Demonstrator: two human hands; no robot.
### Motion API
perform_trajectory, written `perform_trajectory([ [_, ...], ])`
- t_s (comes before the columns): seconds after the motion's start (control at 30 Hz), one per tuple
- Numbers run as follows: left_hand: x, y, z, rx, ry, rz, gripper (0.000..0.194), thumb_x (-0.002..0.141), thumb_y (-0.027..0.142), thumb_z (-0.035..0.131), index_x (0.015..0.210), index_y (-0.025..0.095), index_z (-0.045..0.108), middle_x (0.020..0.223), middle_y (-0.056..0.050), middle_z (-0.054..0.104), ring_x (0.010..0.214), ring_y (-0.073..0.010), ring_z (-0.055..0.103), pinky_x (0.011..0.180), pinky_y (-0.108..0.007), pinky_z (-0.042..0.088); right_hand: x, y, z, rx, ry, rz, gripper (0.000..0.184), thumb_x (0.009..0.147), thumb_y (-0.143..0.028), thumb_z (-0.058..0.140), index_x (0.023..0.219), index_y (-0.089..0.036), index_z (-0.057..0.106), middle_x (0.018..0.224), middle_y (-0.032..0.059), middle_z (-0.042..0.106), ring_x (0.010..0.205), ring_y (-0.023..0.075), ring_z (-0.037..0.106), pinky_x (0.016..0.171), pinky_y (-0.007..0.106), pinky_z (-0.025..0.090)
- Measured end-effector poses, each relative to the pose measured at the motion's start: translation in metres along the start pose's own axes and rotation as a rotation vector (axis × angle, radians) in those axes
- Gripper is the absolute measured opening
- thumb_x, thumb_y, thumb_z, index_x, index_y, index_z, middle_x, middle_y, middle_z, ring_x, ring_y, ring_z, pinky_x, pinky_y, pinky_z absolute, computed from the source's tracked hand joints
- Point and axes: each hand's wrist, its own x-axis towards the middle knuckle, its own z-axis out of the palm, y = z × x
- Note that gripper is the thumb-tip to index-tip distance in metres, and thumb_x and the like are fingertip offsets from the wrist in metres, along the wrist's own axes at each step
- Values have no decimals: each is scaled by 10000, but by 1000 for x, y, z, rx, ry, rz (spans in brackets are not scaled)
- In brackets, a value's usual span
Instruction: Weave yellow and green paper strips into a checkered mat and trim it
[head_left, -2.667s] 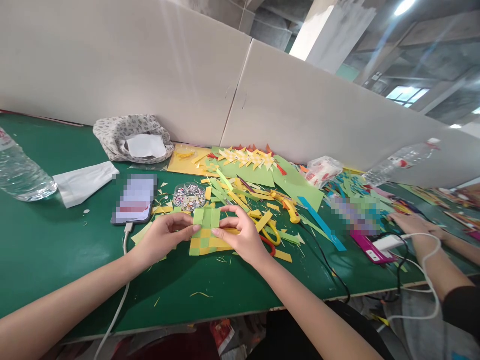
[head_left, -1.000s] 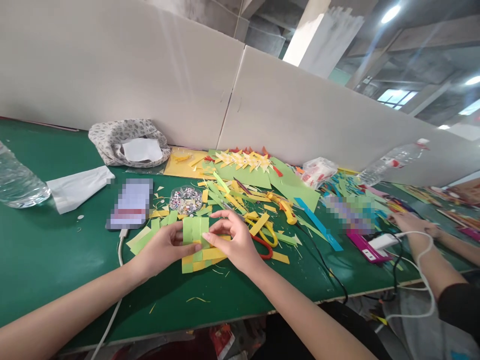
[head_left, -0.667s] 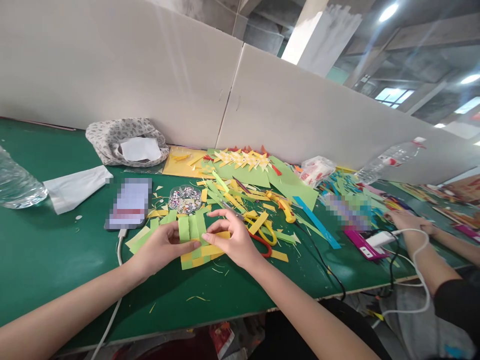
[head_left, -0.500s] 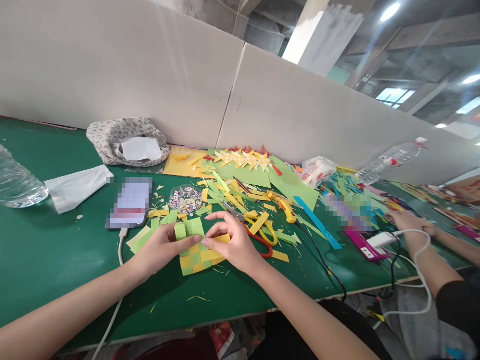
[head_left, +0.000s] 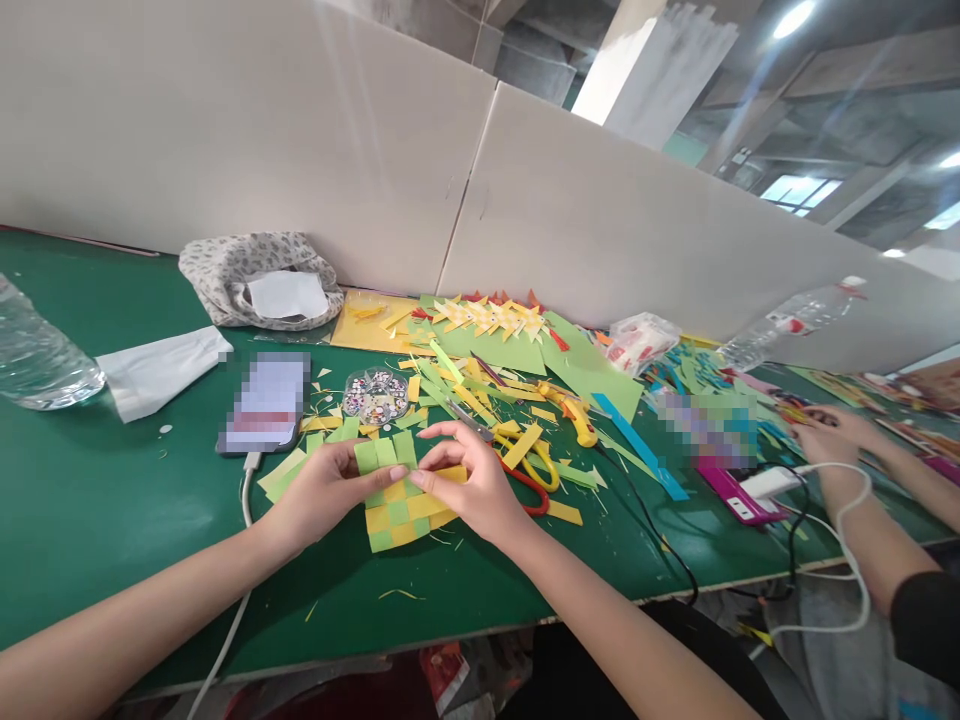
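Between my hands is a woven mat of green and yellow paper strips (head_left: 399,512), its lower part in a checker pattern. My left hand (head_left: 330,492) pinches its upper left, thumb on top. My right hand (head_left: 466,482) pinches the mat near its middle, thumb and index finger close together and the other fingers raised. Green strip ends stick up at the top edge, above both thumbs. Right behind my right hand lie scissors (head_left: 538,468) with red and yellow handles among paper scraps. A clear round case of googly eyes (head_left: 376,394) sits just beyond the mat.
A phone (head_left: 264,402) on a white cable lies to the left, near a tissue (head_left: 166,370) and water bottle (head_left: 46,350). A yellow glue gun (head_left: 571,412), paper scraps and a pink power strip (head_left: 739,490) lie to the right. Another person's hands (head_left: 829,435) work at far right.
The green strip end that was curled over at the mat's upper left now lies flatter beside the others. Both hands keep their pinch. The view has shifted slightly.
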Motion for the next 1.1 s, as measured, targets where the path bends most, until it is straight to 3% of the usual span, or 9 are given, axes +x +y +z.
perform_trajectory([
  [0.17,-1,2,1,-8,-54,28,336,617,495,670,651,175,573,481,55,474,430,-93,424,394,-201,281,1,1,0,4,2,-16,318,708,-268,663,980,-232,501,757,-21,617,749,137,613,717,282,492],
  [0.3,-1,2,0,56,5,-3,320,590,458,712,676,176,587,490,54,508,448,-106,473,400,-201,325,2,5,1,14,40,-21,304,707,-260,663,966,-228,507,722,-28,611,704,133,610,699,284,497],
  [0.47,0,2,0,-136,-145,-33,340,643,394,706,920,208,639,829,-9,697,774,-180,639,670,-248,491,3,8,0,19,89,-25,310,704,-289,664,960,-223,502,723,-24,616,698,138,615,710,303,504],
  [0.73,1,2,0,-185,-194,-57,313,637,363,714,905,208,670,903,-19,718,838,-210,661,741,-287,511,3,8,1,20,29,17,349,686,-311,673,968,-229,485,724,-25,596,693,144,612,701,313,505],
  [1.1,1,2,-1,-235,-208,-45,328,678,360,693,973,220,654,956,-13,706,880,-193,650,763,-258,501,2,7,1,52,67,31,357,688,-295,676,984,-226,490,708,-22,609,708,158,619,697,321,496],
])
